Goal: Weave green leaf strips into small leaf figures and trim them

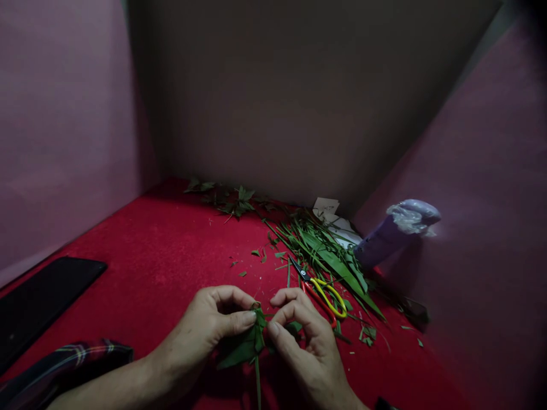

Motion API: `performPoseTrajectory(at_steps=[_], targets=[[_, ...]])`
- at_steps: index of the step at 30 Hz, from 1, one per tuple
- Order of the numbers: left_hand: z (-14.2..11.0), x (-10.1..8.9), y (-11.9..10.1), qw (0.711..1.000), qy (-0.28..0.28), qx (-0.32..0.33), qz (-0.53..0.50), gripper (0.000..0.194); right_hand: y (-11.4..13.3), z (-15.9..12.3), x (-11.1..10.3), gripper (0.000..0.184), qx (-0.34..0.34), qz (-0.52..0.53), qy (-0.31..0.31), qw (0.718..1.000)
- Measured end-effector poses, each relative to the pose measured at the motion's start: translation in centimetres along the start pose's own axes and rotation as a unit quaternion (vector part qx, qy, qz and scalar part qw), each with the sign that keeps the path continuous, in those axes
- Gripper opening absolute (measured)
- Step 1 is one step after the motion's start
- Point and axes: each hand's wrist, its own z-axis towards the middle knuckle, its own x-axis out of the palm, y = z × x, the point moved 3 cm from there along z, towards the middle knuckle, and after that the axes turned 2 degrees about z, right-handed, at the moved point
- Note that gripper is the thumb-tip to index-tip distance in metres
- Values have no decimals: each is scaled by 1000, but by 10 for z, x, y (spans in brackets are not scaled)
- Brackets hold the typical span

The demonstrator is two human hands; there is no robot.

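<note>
A green leaf, folded and creased, sits pinched low over the red cloth, its thin stem trailing downward.

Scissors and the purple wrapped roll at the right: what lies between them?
In the head view, a pile of long green leaves lies between the scissors and the purple roll, on the red cloth.

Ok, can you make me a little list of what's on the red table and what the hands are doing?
left hand: pinching the folded green leaf
right hand: pinching the same leaf from the other side
scissors: yellow and red handles, lying just beyond the right hand
leaf pile: long green blades behind the scissors
purple wrapped tube: right of the pile
black flat thing: far left
table: red cloth
</note>
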Motion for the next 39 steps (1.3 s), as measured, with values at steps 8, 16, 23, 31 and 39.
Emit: performPoseTrajectory(at_steps=[8, 16, 23, 31, 39], targets=[[1, -1, 2, 1000, -9, 5, 5, 25, 0, 0, -1, 13, -17, -1, -2, 1000], [3, -1, 1, 1000, -1, 9, -11, 23, 0, 0, 0, 12, -28, -8, -2, 1000], [3, -1, 0, 1000, 5, 11, -27, 22, -4, 0, -1, 12, 8, 32, -16, 999], [1, 2, 1, 999, 24, 18, -28, 20, -4, 3, 3, 13, -9, 33, 14, 999], [1, 3, 0, 999, 12, 13, -29, 18, -2, 3, 1, 13, -14, 29, 6, 999]])
